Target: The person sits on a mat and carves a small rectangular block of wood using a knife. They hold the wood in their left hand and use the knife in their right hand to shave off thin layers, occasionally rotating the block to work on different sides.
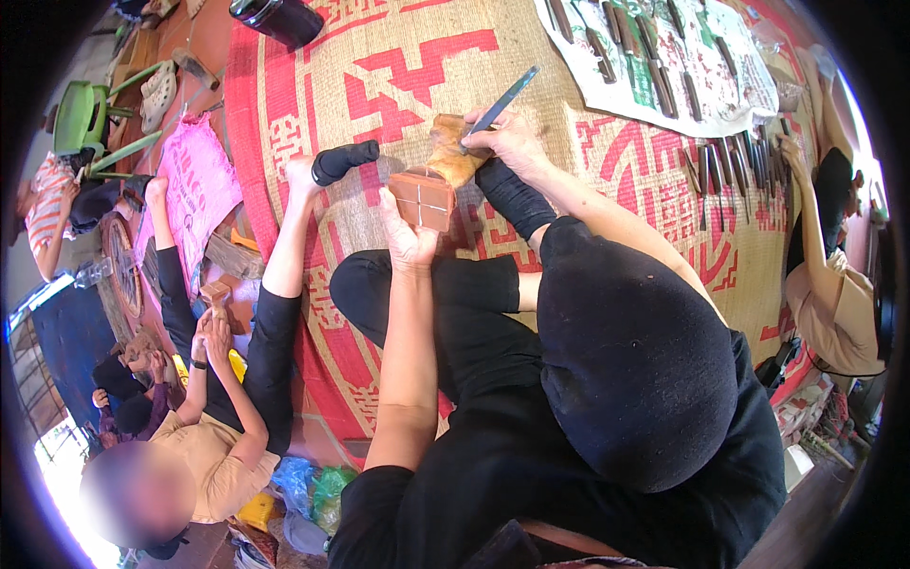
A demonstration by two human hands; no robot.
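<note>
My left hand (409, 235) is closed around the square base of a wooden carving (423, 202). Pale lines cross on the flat reddish underside of that base. The carving's lighter, yellowish upper part points away from me and to the right. My right hand (512, 142) grips a slim dark pen-like tool (504, 102); its bluish end points up and to the right. The tool's lower end is close to the carving's upper part, and I cannot tell whether it touches. Some fingers of my right hand rest behind the carving.
A red-patterned straw mat (379, 114) lies under me. Far right, a white sheet (607, 85) bears several carving tools, with more tools (725, 171) on the mat below. A dark jar (277, 21) stands far left. Other people (213, 436) sit left and right.
</note>
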